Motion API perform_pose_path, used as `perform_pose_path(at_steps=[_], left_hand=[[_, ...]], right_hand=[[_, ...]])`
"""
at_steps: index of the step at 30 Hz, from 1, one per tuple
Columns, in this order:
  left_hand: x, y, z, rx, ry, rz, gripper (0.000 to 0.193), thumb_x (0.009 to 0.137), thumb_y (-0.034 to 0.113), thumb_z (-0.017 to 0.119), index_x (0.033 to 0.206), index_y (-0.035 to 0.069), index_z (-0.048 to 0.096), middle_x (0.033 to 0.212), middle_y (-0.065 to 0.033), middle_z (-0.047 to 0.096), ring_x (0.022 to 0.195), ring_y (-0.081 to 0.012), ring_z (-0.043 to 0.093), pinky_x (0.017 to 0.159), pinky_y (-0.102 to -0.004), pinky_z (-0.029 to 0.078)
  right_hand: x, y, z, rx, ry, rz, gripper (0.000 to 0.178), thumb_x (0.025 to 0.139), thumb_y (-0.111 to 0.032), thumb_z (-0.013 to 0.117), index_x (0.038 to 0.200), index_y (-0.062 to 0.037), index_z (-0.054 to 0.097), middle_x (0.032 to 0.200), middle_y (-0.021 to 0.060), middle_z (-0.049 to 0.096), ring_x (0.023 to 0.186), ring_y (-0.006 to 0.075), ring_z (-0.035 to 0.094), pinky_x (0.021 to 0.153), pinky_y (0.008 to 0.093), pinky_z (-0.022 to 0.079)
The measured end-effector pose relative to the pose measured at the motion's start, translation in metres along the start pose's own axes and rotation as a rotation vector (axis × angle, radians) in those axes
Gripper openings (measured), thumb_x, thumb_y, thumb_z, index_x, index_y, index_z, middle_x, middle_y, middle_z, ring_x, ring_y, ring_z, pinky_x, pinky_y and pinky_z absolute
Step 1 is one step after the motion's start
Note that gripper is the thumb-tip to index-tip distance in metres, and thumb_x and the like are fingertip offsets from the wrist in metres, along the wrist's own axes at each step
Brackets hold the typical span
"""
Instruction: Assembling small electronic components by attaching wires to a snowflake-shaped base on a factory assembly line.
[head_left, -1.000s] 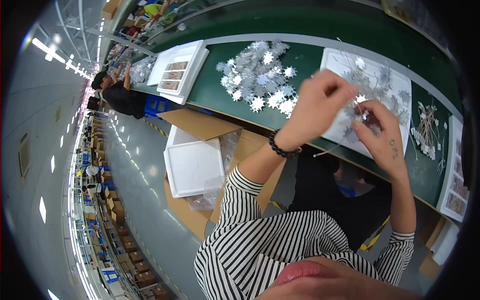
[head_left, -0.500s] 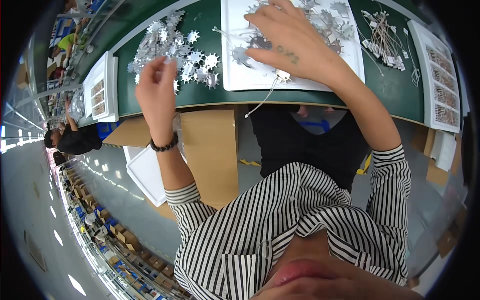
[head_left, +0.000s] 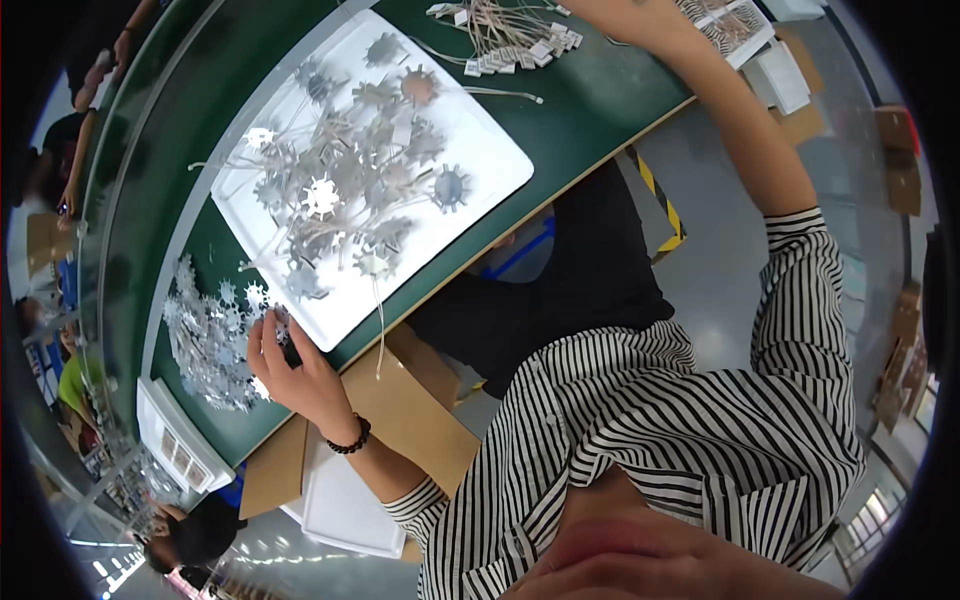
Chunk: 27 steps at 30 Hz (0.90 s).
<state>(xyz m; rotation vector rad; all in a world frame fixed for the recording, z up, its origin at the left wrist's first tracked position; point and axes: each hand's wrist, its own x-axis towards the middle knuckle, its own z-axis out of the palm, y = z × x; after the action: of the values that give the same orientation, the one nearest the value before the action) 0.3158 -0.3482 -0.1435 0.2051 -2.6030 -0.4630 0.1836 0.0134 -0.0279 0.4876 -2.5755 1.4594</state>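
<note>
My left hand (head_left: 305, 383) is at the near side of a heap of silvery, gear-shaped metal pieces (head_left: 215, 340). Its fingers and thumb pinch one such piece at the heap's edge, beside the corner of a white tray (head_left: 495, 150). On the tray lie several gear-shaped pieces with thin pale cables (head_left: 375, 170) attached; one cable hangs over the table's near edge. My right hand (head_left: 640, 22) reaches to the upper right, beside a bundle of cables with white connectors (head_left: 510, 45). The picture's upper edge cuts off its fingers, so their grip is hidden.
A white tray of small parts (head_left: 735, 28) is at the far right, another (head_left: 180, 445) at the left end of the green table (head_left: 625, 85). Below the table stand an open cardboard box (head_left: 410, 395) and a white lid-like panel (head_left: 350, 500). Other people work at the left.
The view has turned, so the table now slants. My right hand has left the tray of cabled pieces for the right side by the cable bundle. My left hand remains at the metal heap.
</note>
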Motion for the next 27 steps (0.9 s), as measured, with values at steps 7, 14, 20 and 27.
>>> perform_pose_path(at_steps=[7, 14, 20, 27], left_hand=[[0.005, -0.017, -0.014, -0.067, -0.003, -0.035, 0.021, 0.097, 0.015, 0.067, 0.112, 0.002, 0.073, 0.116, -0.0117, 0.068, 0.09, -0.0226, 0.067, 0.073, -0.0307, 0.053], [0.016, -0.005, -0.025, -0.3, 0.135, -0.55, 0.029, 0.101, 0.018, 0.06, 0.122, -0.003, 0.064, 0.118, -0.0132, 0.068, 0.084, -0.0207, 0.069, 0.07, -0.0268, 0.052], [0.015, -0.017, -0.029, -1.01, 0.316, -0.676, 0.033, 0.105, 0.018, 0.056, 0.126, -0.006, 0.054, 0.122, -0.0167, 0.066, 0.09, -0.0182, 0.07, 0.067, -0.0207, 0.053], [0.024, -0.022, -0.026, -1.689, 0.162, -0.675, 0.032, 0.106, 0.015, 0.053, 0.127, -0.007, 0.05, 0.13, -0.0185, 0.061, 0.094, -0.017, 0.069, 0.07, -0.0202, 0.057]], right_hand=[[0.039, 0.118, -0.025, -0.217, -0.175, -0.04, 0.022, 0.09, -0.016, 0.063, 0.093, 0.0041, 0.07, 0.086, 0.0121, 0.071, 0.073, 0.0229, 0.063, 0.066, 0.033, 0.049], [0.057, 0.133, -0.02, -0.146, -0.218, -0.423, 0.022, 0.087, -0.014, 0.061, 0.101, 0.0015, 0.069, 0.086, 0.0136, 0.07, 0.075, 0.0307, 0.064, 0.069, 0.0398, 0.05], [0.065, 0.137, -0.037, -0.376, -0.494, -0.579, 0.029, 0.087, -0.011, 0.058, 0.115, -0.0026, 0.064, 0.09, 0.0133, 0.069, 0.08, 0.0337, 0.064, 0.072, 0.0426, 0.051], [0.088, 0.131, -0.034, -0.979, -0.722, -1.058, 0.025, 0.092, -0.011, 0.055, 0.117, -0.0063, 0.06, 0.095, 0.011, 0.063, 0.082, 0.0299, 0.062, 0.072, 0.0401, 0.051]])
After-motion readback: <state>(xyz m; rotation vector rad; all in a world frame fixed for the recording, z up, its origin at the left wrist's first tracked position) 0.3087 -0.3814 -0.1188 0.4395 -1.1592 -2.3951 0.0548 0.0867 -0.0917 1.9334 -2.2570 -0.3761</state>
